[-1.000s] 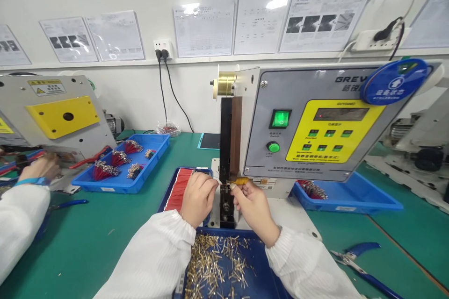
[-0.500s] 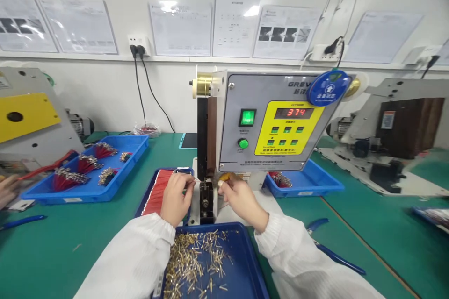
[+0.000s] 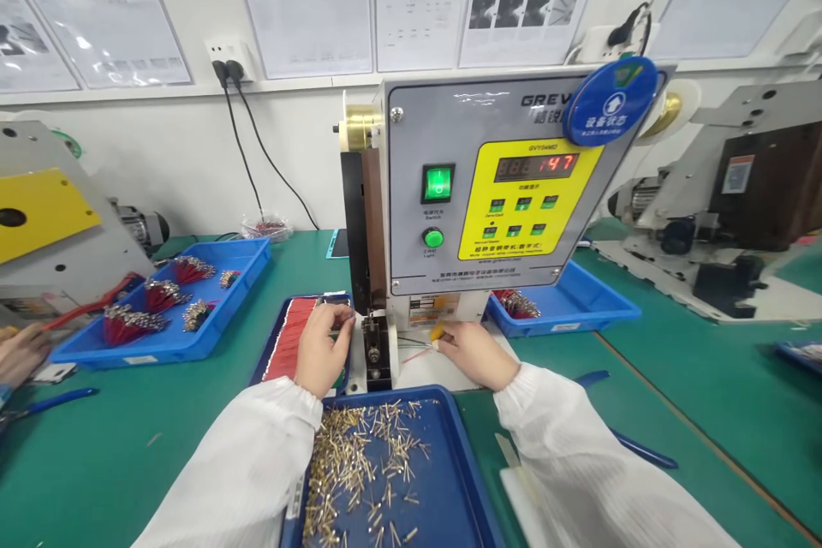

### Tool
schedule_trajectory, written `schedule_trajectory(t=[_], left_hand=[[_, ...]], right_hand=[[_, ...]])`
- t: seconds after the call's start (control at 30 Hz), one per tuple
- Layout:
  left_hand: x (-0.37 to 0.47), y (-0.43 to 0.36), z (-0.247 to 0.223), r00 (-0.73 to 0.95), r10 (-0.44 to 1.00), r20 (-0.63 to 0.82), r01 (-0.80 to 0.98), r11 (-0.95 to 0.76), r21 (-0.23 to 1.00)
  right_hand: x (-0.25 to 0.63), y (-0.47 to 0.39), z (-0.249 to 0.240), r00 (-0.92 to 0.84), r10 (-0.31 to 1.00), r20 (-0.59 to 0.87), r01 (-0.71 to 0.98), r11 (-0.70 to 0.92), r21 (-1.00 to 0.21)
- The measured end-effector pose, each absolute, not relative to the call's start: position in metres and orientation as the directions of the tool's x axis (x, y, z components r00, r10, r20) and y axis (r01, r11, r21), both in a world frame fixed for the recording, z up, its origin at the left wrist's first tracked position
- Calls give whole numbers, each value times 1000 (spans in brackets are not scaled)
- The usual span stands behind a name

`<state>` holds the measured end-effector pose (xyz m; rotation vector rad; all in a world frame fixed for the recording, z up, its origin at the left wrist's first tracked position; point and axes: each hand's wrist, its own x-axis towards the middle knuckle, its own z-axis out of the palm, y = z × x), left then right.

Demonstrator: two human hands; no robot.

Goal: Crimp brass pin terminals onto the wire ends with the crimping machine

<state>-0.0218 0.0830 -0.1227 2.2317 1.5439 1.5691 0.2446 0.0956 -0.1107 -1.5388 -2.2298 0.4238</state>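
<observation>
My left hand (image 3: 323, 345) is closed, thumb and forefinger together, just left of the small black machine head (image 3: 376, 351). Anything pinched there is too small to make out. To the right of that head, my right hand (image 3: 480, 353) is also closed, with a yellow cover (image 3: 437, 331) on a fingertip. A thin red wire (image 3: 416, 356) runs left from its fingers over the white base. In front stands a dark blue tray (image 3: 459, 462) with many small brass-coloured pins with legs (image 3: 343, 462). Behind my left hand, a smaller tray holds red wires (image 3: 288, 334).
The grey machine (image 3: 443, 128) with its yellow panel rises behind my hands. Blue bins (image 3: 224, 300) (image 3: 578, 308) with bundled red-wired parts stand on both sides. Blue-handled pliers (image 3: 642, 449) lie by my right sleeve. Another person's hand (image 3: 22, 355) is at the far left.
My right hand has drawn away rightward from the machine head, and the red wire shows beside it. My left hand stays close to the head. The view has tilted down; the display digits differ.
</observation>
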Motion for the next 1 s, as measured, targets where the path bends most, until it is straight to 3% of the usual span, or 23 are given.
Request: schedule_trajectory(t=[0.2, 0.3, 0.4, 0.5, 0.67, 0.8, 1.0], left_hand=[[-22, 83, -124, 3, 713, 701, 692, -508, 514], [-22, 83, -124, 4, 719, 695, 687, -507, 521], [-22, 83, -124, 3, 731, 682, 687, -497, 530], [-22, 83, -124, 5, 742, 670, 694, -485, 532], [-22, 83, -124, 3, 748, 664, 694, -480, 537], [-21, 83, -123, 6, 750, 661, 691, -481, 540], [-20, 83, -124, 9, 745, 667, 682, -492, 540]], right_hand=[[235, 86, -105, -300, 932, 201, 838, 359, -411], [220, 65, -95, -465, 863, 200, 779, 506, -370], [201, 38, -87, -655, 752, 78, 704, 644, -300], [187, 20, -86, -714, 699, -48, 683, 680, -268], [181, 16, -90, -774, 628, -81, 619, 724, -304], [185, 20, -87, -752, 655, -66, 635, 694, -340], [192, 21, -83, -748, 643, -163, 644, 646, -410]])
